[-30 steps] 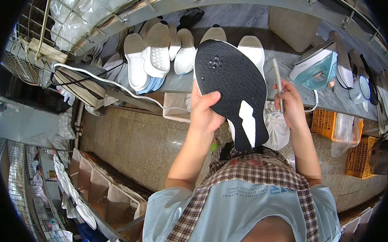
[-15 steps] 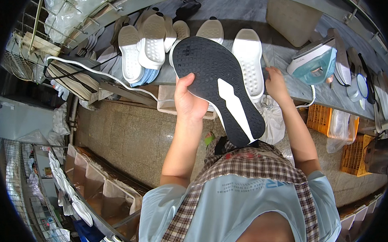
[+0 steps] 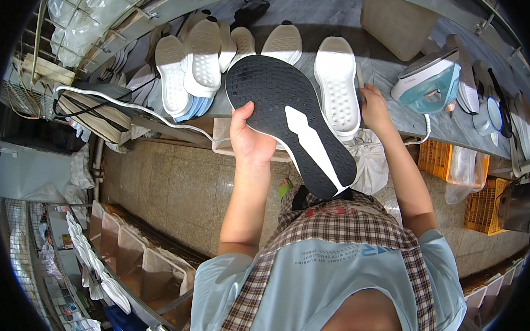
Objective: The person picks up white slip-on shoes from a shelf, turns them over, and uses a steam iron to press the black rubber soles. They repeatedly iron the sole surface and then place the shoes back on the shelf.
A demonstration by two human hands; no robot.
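Note:
My left hand [image 3: 252,136] grips a shoe sole [image 3: 271,88] by its left edge, thumb on top. The sole's black textured tread, with a white pointed inlay, faces me. On the bench to its right lies a white sole [image 3: 336,82], its dimpled inner side up. My right hand [image 3: 376,108] rests at the bench edge beside that white sole. Its fingers are curled at the end of a thin pale stick [image 3: 360,75], whose kind I cannot make out. Several more white soles [image 3: 202,60] stand and lie at the left, some stacked on light blue pieces.
A teal and white iron [image 3: 429,86] stands on the bench at right, near a white mug [image 3: 486,120]. Its white cord hangs over the edge. Orange crates [image 3: 485,206] sit below. A white cable [image 3: 126,106] crosses the bench's left end. Fabric bins [image 3: 154,268] stand at lower left.
The whole view has shifted slightly, so bench and soles appear a little further left. My left hand still holds the black-bottomed sole; my right hand stays by the bench edge.

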